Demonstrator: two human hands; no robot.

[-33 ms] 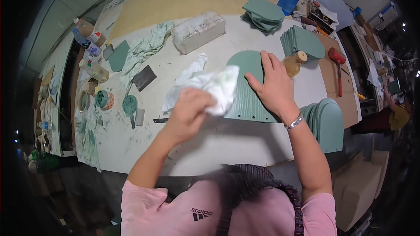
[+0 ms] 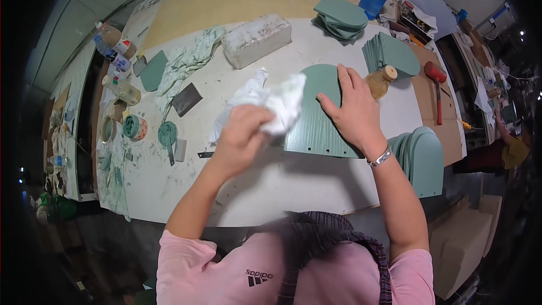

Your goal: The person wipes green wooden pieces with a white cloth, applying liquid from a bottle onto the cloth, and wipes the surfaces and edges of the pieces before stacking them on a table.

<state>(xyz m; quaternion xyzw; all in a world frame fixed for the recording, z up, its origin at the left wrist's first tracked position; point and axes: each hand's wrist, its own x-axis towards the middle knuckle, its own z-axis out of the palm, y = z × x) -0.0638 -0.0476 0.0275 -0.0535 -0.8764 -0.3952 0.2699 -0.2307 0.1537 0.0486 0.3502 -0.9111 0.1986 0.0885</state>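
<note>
The left hand [image 2: 244, 131] clutches crumpled white cloth [image 2: 287, 107] beside the left edge of a green, round-topped, grooved panel [image 2: 316, 121]; the right hand [image 2: 357, 107], thumb spread, lies on its right side.

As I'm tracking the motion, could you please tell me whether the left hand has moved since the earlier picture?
Yes, slightly: the left hand, gripping the white cloth, has shifted forward, nearer the white block.
</note>
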